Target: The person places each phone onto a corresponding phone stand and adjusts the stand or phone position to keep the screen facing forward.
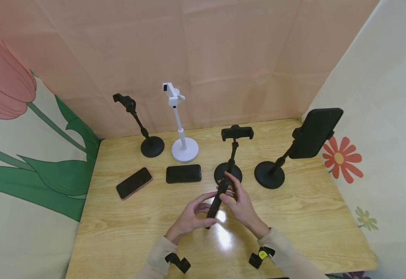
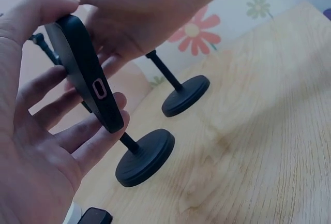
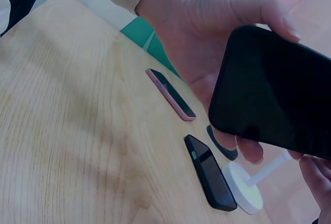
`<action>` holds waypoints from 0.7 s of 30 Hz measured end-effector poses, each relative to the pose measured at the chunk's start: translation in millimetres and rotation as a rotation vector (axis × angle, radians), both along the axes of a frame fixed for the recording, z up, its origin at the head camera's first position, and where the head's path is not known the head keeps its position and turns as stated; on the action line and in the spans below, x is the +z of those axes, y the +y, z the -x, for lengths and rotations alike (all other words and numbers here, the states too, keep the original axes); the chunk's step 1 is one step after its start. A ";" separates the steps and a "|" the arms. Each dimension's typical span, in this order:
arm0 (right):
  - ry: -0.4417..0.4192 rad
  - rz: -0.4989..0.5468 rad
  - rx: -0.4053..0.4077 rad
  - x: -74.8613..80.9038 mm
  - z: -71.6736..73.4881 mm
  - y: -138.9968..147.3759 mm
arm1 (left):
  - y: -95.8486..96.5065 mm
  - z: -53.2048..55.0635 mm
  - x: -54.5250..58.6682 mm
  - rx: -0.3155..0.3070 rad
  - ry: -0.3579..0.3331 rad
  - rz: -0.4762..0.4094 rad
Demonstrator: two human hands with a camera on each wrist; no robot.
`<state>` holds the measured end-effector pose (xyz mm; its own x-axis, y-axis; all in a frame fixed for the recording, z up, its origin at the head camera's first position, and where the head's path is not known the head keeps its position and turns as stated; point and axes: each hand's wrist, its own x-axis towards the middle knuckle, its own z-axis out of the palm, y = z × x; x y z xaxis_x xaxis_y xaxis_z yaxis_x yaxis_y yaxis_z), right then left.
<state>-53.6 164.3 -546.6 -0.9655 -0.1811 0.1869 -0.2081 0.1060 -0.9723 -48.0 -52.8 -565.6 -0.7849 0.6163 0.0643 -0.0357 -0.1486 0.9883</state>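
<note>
A black smartphone (image 1: 216, 203) is raised above the table, edge-on in the head view. My left hand (image 1: 192, 217) holds its near end between thumb and fingers. My right hand (image 1: 242, 204) grips the far end. In the left wrist view the dark phone case (image 2: 83, 69) has a small pink-rimmed slot. Its dark screen (image 3: 276, 94) fills the right side of the right wrist view. Just beyond the hands stands a black phone stand (image 1: 233, 155) with a bare clamp, its base partly hidden by the right hand.
Another black stand (image 1: 270, 175) at the right carries a phone (image 1: 316, 133). At the back left are a white stand (image 1: 185, 150) and a black stand (image 1: 152, 147), both with bare clamps. A pink-edged phone (image 1: 134, 183) and a black phone (image 1: 183, 173) lie on the wooden table (image 1: 119, 240).
</note>
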 end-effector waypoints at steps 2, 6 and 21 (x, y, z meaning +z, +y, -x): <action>0.000 0.013 0.006 -0.2 0.2 -0.7 | 0.4 0.0 -1.1 0.005 0.000 0.011; 0.012 0.029 0.013 -1.3 0.6 -1.4 | 0.8 0.2 -3.3 0.007 0.019 0.016; 0.017 0.063 -0.040 2.6 1.8 -3.4 | 3.7 2.9 -0.9 -0.015 0.000 0.031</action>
<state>-55.5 160.8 -543.9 -0.9684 -0.1294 0.2133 -0.2216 0.0534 -0.9737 -50.8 -49.2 -566.6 -0.7754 0.6299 0.0445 -0.0381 -0.1170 0.9924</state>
